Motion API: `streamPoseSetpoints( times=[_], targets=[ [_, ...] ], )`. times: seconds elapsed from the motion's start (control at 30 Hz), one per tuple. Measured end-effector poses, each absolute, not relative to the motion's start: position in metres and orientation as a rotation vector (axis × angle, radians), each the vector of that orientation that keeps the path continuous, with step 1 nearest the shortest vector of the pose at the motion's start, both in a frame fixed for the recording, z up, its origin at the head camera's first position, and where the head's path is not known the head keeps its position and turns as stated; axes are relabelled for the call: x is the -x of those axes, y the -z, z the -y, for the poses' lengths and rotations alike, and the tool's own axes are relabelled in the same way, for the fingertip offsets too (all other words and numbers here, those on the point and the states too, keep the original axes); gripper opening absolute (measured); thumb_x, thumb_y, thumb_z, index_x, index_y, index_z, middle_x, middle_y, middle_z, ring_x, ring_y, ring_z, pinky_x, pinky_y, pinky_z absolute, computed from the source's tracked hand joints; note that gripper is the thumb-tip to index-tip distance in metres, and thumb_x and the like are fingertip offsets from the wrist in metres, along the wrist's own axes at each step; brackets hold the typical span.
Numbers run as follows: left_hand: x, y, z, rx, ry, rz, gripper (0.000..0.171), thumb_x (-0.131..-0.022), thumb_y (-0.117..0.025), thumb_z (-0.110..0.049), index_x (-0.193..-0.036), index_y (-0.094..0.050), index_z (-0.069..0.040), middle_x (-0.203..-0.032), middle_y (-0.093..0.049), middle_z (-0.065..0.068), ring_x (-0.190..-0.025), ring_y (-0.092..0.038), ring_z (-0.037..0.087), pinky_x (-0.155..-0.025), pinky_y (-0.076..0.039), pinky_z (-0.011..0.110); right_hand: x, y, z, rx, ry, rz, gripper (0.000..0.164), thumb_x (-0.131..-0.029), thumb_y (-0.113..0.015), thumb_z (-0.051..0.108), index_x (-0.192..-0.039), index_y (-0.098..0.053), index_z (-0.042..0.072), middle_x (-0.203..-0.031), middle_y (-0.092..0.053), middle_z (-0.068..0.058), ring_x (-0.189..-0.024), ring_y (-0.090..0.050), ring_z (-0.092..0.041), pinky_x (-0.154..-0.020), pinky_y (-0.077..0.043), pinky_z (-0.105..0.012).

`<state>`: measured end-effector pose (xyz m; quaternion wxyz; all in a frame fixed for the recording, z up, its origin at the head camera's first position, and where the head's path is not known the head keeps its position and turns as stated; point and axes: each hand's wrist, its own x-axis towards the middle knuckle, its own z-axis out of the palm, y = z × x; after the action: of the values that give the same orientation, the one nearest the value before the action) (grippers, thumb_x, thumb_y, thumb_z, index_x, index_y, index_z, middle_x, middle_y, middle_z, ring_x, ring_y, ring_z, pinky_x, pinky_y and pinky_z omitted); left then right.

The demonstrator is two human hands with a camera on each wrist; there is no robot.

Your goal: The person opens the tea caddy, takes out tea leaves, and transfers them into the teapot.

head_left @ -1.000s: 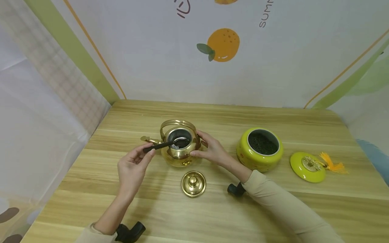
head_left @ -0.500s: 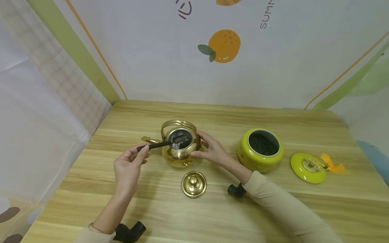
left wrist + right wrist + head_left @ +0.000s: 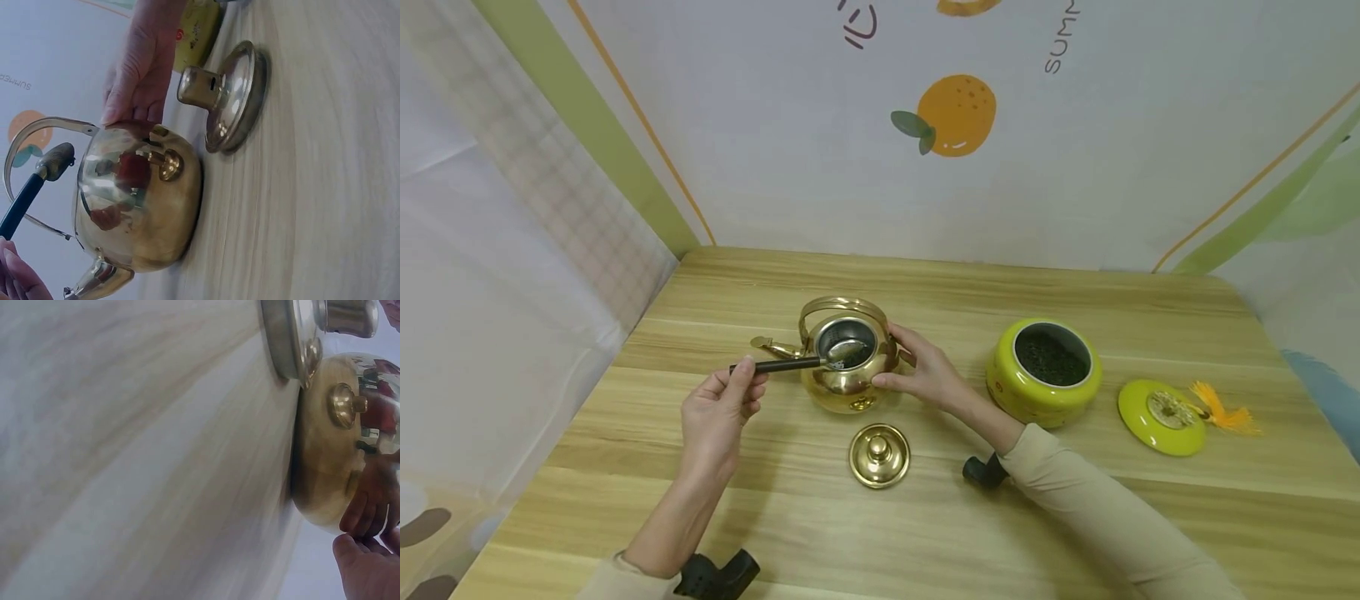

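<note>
My left hand [image 3: 711, 429] pinches the dark handle of a small spoon [image 3: 786, 364] between thumb and fingers. Its metal bowl is over the open mouth of a shiny gold teapot [image 3: 842, 390]; in the left wrist view the spoon's bowl [image 3: 57, 161] stands just above the rim, with dark bits on its edge. My right hand [image 3: 925, 371] grips the teapot's right side, thumb in front and fingers toward the back, partly hidden by the pot. Some dark stuff shows inside the mouth. The gold lid [image 3: 878, 456] lies on the table in front of the teapot, knob up.
To the right stands an uncovered yellow-green jar [image 3: 1037, 398] of dark, leaf-like bits. Its lid [image 3: 1157, 429], with an orange tassel [image 3: 1225, 408], lies beside it. Black wrist-worn pieces [image 3: 722, 575] show below the forearms. A printed cloth [image 3: 790, 150] hangs behind the wooden table [image 3: 880, 542].
My left hand has drawn back a little to the left and the spoon's bowl has rolled in its grip, ending shiny side in view. The right hand and teapot stay in place.
</note>
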<state>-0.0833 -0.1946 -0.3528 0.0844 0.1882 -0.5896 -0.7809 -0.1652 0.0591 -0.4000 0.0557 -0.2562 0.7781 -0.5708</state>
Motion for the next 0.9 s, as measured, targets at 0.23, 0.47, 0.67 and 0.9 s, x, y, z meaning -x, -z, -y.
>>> streamPoseSetpoints(
  times=[0.23,0.47,0.67,0.9],
  targets=[
    [0.078,0.353,0.199,-0.557,2.358,1.756,0.019,-0.086,-0.067,-0.027,-0.074,-0.063,-0.013,-0.07,-0.069,-0.006,-0.063,-0.061,0.003,-0.059,-0.051,0.012,0.165,0.402,-0.059,0.778,1.724,-2.365,0.081,-0.075,-0.077,0.006,-0.144,-0.033,0.001,-0.145,-0.038,-0.018,-0.135,-0.035,-0.031,-0.111,-0.033,-0.04],
    [0.063,0.354,0.221,-0.431,2.287,1.805,0.016,-0.089,-0.065,-0.017,-0.074,-0.063,-0.011,-0.07,-0.07,-0.005,-0.064,-0.064,0.005,-0.06,-0.052,0.015,0.165,0.401,-0.059,0.76,1.72,-2.373,0.081,-0.075,-0.077,0.006,-0.144,-0.033,0.001,-0.145,-0.038,-0.018,-0.135,-0.036,-0.031,-0.11,-0.034,-0.039],
    [0.051,0.359,0.254,-0.453,2.238,1.828,0.01,-0.088,-0.066,-0.011,-0.078,-0.068,-0.013,-0.072,-0.07,-0.006,-0.066,-0.066,0.003,-0.061,-0.054,0.014,0.164,0.401,-0.058,0.74,1.716,-2.379,0.081,-0.075,-0.077,0.009,-0.143,-0.034,0.001,-0.146,-0.036,-0.018,-0.135,-0.035,-0.032,-0.11,-0.034,-0.041],
    [0.047,0.383,0.29,-0.497,2.17,1.905,0.004,-0.086,-0.069,-0.012,-0.083,-0.069,-0.009,-0.077,-0.071,-0.005,-0.07,-0.068,0.005,-0.065,-0.056,0.016,0.163,0.399,-0.058,0.715,1.709,-2.381,0.081,-0.076,-0.077,0.009,-0.144,-0.033,0.002,-0.147,-0.035,-0.017,-0.136,-0.034,-0.031,-0.11,-0.035,-0.039]
  ],
)
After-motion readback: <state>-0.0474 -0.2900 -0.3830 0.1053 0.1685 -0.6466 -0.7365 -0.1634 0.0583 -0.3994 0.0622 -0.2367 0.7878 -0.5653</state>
